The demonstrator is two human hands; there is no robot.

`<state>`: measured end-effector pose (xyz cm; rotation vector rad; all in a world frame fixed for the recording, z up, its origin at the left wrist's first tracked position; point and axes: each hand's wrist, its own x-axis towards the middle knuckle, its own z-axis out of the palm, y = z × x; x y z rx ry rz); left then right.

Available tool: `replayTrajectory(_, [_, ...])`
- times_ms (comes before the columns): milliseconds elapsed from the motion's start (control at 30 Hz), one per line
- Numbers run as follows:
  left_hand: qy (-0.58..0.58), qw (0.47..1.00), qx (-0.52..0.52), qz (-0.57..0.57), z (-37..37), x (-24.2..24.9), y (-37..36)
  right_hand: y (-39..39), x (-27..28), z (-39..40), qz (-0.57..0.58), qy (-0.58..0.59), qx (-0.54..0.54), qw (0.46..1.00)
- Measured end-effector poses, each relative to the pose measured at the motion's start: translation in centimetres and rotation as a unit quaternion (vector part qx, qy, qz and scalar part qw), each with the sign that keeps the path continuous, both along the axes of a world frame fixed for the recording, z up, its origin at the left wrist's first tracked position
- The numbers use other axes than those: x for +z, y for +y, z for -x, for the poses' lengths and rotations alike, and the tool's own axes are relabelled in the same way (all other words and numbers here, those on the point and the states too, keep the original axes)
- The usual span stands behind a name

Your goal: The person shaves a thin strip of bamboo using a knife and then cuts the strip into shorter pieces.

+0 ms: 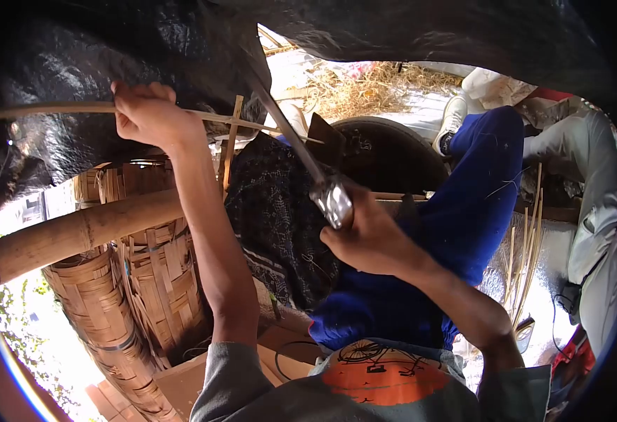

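Note:
My left hand (150, 116) is raised at the upper left, its fingers closed around a long thin bamboo strip (55, 109). The strip runs out to the left and, on the other side, past a short upright stick (232, 141) toward the middle. In my right hand (371, 235) is the handle of a long knife (287, 130) with a shiny metal collar. Its narrow dark blade points up and left, crossing the strip's right part in this view. A dark patterned cloth (273, 211) lies over my lap, beside blue trousers (477, 176).
Tall woven bamboo baskets (101, 302) stand at the left under a thick bamboo pole (83, 232). Black plastic sheeting (62, 63) hangs overhead. Straw (364, 91) lies ahead, beyond a dark round tub-like object (393, 155). Another person's leg (596, 197) and upright thin strips (530, 246) are at right.

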<state>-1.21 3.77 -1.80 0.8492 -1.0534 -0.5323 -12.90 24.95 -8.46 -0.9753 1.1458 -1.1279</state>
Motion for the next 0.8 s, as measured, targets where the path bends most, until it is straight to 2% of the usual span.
replayTrajectory(33, [0.018, 1.0, -0.01, 0.001, 0.6, 0.1, 0.0, 0.4, -1.7, -0.7, -0.112, -0.026, 0.054, 0.992])
replayTrajectory(67, [0.018, 1.0, -0.013, 0.003, 0.8, 0.2, 0.0, 0.8, -4.0, -1.3, -0.109, -0.026, 0.051, 0.992])
replayTrajectory(133, [0.017, 0.999, 0.023, -0.021, 0.9, 0.0, -0.4, 0.6, -6.9, -1.5, -0.269, -0.034, 0.105, 0.957])
replayTrajectory(167, [0.055, 0.998, 0.008, -0.018, 0.4, 0.1, -0.5, 0.2, -7.2, -0.6, -0.264, -0.032, 0.098, 0.959])
replayTrajectory(233, [0.013, 1.0, 0.003, -0.004, 0.2, -0.3, -0.2, 0.2, -5.1, 1.2, -0.204, -0.064, 0.037, 0.976])
replayTrajectory(367, [0.009, 1.0, -0.006, 0.004, 1.1, -0.1, -0.6, -1.2, -0.2, 3.1, -0.153, -0.032, 0.062, 0.986])
replayTrajectory(433, [0.01, 1.0, -0.01, -0.004, 1.5, 0.1, -0.7, -1.3, 0.6, 3.0, -0.063, -0.06, 0.014, 0.996])
replayTrajectory(467, [0.011, 1.0, -0.014, -0.01, 1.6, 0.2, -0.8, -1.1, -0.1, 2.6, -0.062, -0.062, 0.014, 0.996])
replayTrajectory(533, [0.008, 1.0, -0.019, -0.004, 1.8, 0.1, -0.9, -0.3, -3.6, 0.7, -0.184, -0.133, 0.058, 0.972])
replayTrajectory(600, [0.011, 1.0, -0.027, 0.004, 1.6, 0.0, -1.0, 0.7, -8.1, -0.8, -0.202, -0.09, 0.079, 0.972])
replayTrajectory(667, [0.017, 0.998, -0.053, 0.004, 0.5, -0.2, -1.4, -0.3, -8.7, -0.2, -0.217, -0.047, 0.095, 0.97])
replayTrajectory(733, [-0.033, 0.999, -0.019, -0.018, -0.3, -0.4, -0.3, -1.2, -6.3, 1.2, -0.251, -0.13, 0.047, 0.958])
replayTrajectory(800, [0.008, 0.999, -0.034, 0.008, 0.2, 0.0, -1.1, -2.0, -4.6, 2.2, -0.165, -0.088, 0.028, 0.982])
